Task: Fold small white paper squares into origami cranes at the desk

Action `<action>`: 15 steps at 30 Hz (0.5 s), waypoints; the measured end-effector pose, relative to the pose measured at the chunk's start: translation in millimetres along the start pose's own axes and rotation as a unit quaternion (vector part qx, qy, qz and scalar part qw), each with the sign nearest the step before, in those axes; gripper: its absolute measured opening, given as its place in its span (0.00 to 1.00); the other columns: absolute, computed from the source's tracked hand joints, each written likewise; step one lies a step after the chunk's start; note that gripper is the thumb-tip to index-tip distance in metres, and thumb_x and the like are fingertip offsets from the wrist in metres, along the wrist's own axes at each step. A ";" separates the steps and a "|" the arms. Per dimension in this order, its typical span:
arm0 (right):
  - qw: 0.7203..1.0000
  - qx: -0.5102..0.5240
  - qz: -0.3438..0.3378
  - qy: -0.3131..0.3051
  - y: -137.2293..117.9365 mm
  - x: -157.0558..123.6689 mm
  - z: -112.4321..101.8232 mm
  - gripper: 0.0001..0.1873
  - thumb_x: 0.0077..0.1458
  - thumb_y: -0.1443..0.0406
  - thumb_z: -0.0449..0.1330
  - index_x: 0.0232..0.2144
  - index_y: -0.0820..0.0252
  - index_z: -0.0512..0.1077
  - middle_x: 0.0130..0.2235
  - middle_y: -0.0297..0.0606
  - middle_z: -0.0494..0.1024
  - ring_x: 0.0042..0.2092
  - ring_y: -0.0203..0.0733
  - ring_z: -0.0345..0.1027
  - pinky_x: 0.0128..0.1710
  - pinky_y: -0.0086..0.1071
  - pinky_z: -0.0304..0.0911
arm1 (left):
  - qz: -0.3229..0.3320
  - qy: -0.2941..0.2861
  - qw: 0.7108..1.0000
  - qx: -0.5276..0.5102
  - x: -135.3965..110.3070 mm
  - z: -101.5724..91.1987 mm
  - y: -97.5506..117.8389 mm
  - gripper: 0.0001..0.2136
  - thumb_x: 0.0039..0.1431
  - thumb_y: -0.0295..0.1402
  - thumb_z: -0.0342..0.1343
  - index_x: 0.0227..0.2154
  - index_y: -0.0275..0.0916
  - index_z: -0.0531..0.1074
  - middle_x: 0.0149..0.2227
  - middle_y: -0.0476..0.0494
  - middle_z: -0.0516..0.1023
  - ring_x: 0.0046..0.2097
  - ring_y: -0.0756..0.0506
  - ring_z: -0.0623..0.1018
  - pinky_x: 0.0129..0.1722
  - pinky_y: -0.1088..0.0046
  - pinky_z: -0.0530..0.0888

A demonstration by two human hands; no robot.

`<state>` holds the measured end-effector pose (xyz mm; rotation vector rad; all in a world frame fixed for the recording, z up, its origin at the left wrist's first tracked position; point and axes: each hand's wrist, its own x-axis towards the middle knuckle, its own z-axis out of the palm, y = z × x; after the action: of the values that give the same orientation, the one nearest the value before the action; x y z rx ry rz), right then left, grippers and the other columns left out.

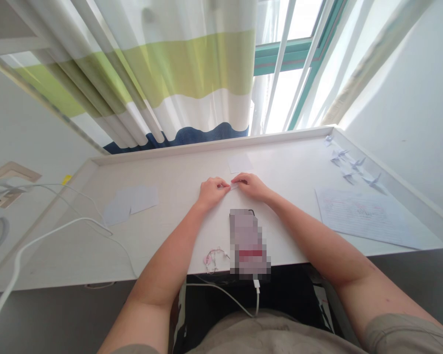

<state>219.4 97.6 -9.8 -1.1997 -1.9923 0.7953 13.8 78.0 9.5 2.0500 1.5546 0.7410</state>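
Note:
My left hand [213, 192] and my right hand [251, 187] meet near the middle of a white desk [184, 167]. Their fingertips pinch a small folded piece of white paper [235, 185] between them. Just beyond the fingers lies a pale square of paper [239, 163]. Further left, a few overlapping pale paper squares [131, 204] lie flat. Several small folded paper cranes [350, 164] sit at the far right. A handwritten sheet [365, 217] lies flat below them.
A blurred phone [247, 241] lies near the desk's front edge, with a white charging cable [257, 295] hanging down. Pink earphones [213, 258] lie beside it. White cables [59, 236] cross the left side from a wall socket [7, 186]. A raised lip runs along the desk's back edge.

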 end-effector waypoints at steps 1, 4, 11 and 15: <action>1.000 0.000 -0.005 -0.001 -1.3 -1.1 -0.9 0.16 0.61 0.74 0.58 0.41 0.55 0.84 0.47 0.41 0.85 0.48 0.46 0.78 0.54 0.43 0.71 | 0.000 0.001 1.000 -0.002 -0.1 0.0 -0.4 0.04 0.61 0.36 0.64 0.32 0.47 0.83 0.40 0.48 0.86 0.47 0.41 0.81 0.56 0.60 0.73; 0.997 -0.016 -0.063 -0.031 -2.2 -4.1 -3.2 0.12 0.61 0.70 0.63 0.42 0.52 0.84 0.47 0.40 0.85 0.51 0.47 0.76 0.59 0.45 0.68 | 0.002 -0.006 1.000 -0.004 -0.6 -0.8 -1.8 0.04 0.61 0.37 0.64 0.33 0.46 0.83 0.40 0.47 0.86 0.47 0.41 0.81 0.56 0.60 0.73; 0.990 -0.071 -0.116 -0.042 4.9 -1.6 -4.9 0.11 0.67 0.67 0.59 0.42 0.54 0.83 0.47 0.42 0.84 0.51 0.49 0.74 0.57 0.44 0.67 | 0.046 -0.005 0.999 -0.012 -4.9 -7.0 -6.1 0.10 0.64 0.37 0.63 0.45 0.45 0.83 0.43 0.44 0.86 0.47 0.42 0.81 0.56 0.61 0.74; 0.991 -0.067 -0.112 -0.030 4.6 -0.5 -5.5 0.12 0.69 0.66 0.58 0.42 0.56 0.82 0.43 0.43 0.84 0.48 0.48 0.74 0.53 0.42 0.68 | 0.111 -0.012 0.994 -0.020 -4.3 -6.1 -9.2 0.16 0.61 0.35 0.66 0.52 0.47 0.81 0.44 0.45 0.86 0.48 0.42 0.81 0.56 0.61 0.74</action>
<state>226.2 99.8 -10.2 -1.0114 -2.2134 0.5991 2.2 76.4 7.4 2.2169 1.3007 0.8162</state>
